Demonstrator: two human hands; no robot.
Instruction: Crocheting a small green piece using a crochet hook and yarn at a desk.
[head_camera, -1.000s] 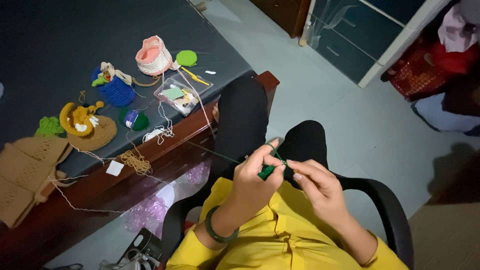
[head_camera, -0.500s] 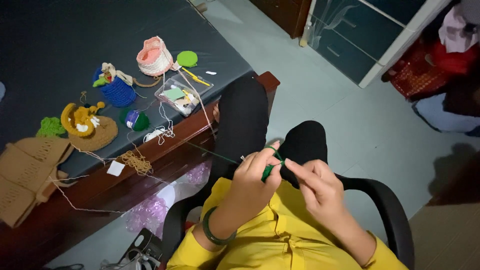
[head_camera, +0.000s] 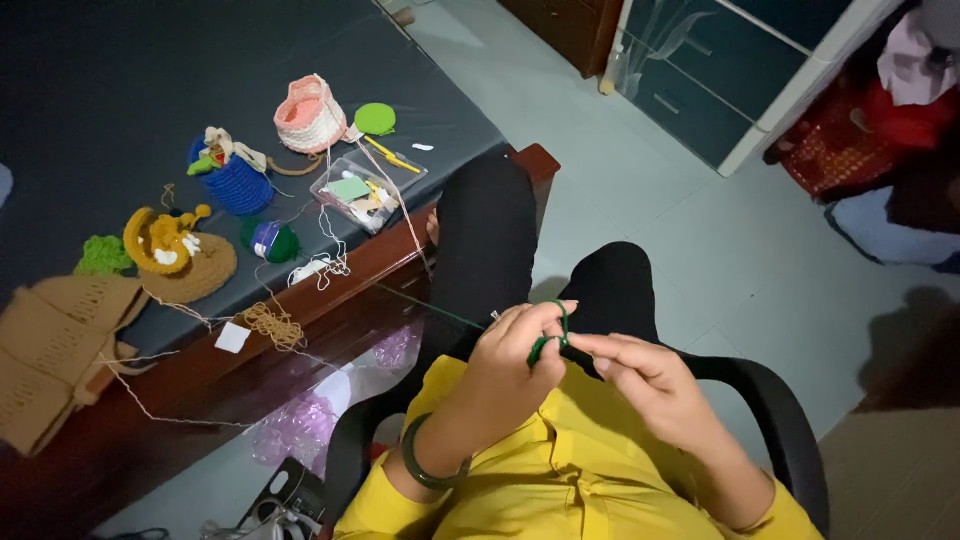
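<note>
— What are the hands doing, close in?

— The left hand (head_camera: 510, 365) and right hand (head_camera: 640, 375) are meeting over the lap, both pinching a small green crochet piece (head_camera: 545, 345). Fingers are covering most of it, so its shape is hard to tell. A hook may be in there, but I cannot make it out.

— And the yarn?

— A thin green strand (head_camera: 430, 308) is running taut from the left hand toward the table edge (head_camera: 330, 290); its far end is getting lost in the clutter.

— Farther out?

— Loose tan yarn (head_camera: 272, 325) is lying in a tangle by the edge. Beyond it a green yarn ball (head_camera: 270, 241), a clear plastic box (head_camera: 365, 190) of bits, a knobbly blue crochet basket (head_camera: 235, 180) and a ribbed pink one (head_camera: 310, 115) are sitting on the dark mat. A tan knitted piece (head_camera: 55, 345) is being cut off at the left.
</note>
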